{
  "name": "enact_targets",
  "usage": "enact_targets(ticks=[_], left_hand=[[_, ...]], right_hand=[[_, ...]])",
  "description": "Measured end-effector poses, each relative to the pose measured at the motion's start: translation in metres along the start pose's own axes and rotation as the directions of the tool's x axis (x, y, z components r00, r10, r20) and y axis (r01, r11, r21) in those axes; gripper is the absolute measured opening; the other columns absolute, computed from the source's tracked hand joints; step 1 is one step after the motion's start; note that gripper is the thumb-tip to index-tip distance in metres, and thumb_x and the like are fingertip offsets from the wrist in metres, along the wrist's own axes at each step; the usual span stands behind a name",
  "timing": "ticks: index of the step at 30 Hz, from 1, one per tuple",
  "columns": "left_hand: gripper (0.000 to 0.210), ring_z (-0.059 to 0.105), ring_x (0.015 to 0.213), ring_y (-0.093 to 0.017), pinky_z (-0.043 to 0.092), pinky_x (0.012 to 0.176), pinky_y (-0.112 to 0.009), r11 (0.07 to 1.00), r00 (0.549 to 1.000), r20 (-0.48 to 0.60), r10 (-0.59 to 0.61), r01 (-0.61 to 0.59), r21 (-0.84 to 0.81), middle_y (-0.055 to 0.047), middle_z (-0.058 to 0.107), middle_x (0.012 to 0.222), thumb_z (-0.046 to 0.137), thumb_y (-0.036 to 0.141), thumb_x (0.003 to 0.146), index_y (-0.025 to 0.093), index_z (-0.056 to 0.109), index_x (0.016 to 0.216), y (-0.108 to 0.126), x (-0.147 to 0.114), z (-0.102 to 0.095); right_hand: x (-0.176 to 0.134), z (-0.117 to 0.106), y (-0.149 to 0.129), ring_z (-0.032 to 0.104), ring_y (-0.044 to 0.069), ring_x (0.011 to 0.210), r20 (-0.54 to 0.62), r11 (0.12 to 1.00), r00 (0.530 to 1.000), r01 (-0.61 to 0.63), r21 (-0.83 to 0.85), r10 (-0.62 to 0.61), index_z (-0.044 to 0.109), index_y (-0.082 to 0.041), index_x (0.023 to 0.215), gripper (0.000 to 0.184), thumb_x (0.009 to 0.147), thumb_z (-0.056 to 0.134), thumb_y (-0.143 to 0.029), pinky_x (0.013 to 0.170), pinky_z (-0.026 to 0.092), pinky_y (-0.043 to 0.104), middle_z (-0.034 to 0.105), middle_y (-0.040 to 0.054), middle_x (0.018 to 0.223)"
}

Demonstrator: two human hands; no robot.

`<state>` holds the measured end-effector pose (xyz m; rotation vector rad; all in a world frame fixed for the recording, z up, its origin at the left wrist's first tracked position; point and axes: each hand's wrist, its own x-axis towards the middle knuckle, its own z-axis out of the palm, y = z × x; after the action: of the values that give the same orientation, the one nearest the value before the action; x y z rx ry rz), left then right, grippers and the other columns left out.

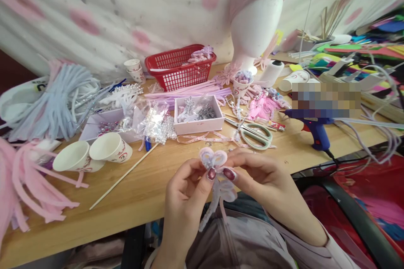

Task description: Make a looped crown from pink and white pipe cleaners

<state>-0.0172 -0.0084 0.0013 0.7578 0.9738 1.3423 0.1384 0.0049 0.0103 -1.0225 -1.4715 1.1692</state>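
Head view. Left hand and right hand both narrow, fingertips pinching one fuzzy looped piece, held on near side of scissors. Step in hand, by judgement: shaping or joining at base of two upper loops; next move seems to call for light, steady pinch, stems looking bendy. Counts on counter: one glue gun right of scissors; one foam head beyond; one pale box just left; two paper cups, one thin stick farther left.
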Motion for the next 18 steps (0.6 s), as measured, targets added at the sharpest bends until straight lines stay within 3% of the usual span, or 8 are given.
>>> enact_targets(ticks=[3,10,18], left_hand=[[0.02,0.072,0.082,-0.019,0.056,0.074,-0.025,1.0,1.0,-0.001,-0.005,0.005,0.017,-0.007,0.078,0.088,0.083,0.034,0.078,0.017,0.077,0.086,-0.0005,0.0004,-0.0008],[0.027,0.071,0.068,-0.017,0.055,0.057,-0.021,0.98,0.984,0.043,-0.174,0.177,-0.09,-0.006,0.078,0.082,0.088,0.035,0.071,0.017,0.078,0.089,0.0063,-0.0001,0.0018],[0.023,0.067,0.065,-0.014,0.055,0.054,-0.019,0.98,0.982,0.029,-0.187,0.189,-0.071,-0.001,0.072,0.078,0.09,0.034,0.067,0.017,0.077,0.076,0.0028,0.002,-0.0046]], right_hand=[[0.0,0.0,0.0002,0.069,0.016,0.084,-0.016,0.999,0.999,-0.04,0.01,0.04,0.076,-0.02,0.087,0.012,0.09,0.073,-0.031,0.076,0.054,0.026,0.076,0.0036,0.09],[0.0009,-0.0003,-0.0022,0.068,0.016,0.08,-0.001,0.994,0.996,-0.09,0.07,0.09,0.075,-0.02,0.091,0.016,0.089,0.074,-0.036,0.07,0.056,0.026,0.074,0.0043,0.087],[0.0045,-0.0042,-0.0035,0.068,0.015,0.078,0.071,0.984,0.988,-0.142,0.106,0.135,0.077,-0.02,0.092,0.018,0.087,0.076,-0.037,0.068,0.056,0.026,0.076,0.0038,0.087]])
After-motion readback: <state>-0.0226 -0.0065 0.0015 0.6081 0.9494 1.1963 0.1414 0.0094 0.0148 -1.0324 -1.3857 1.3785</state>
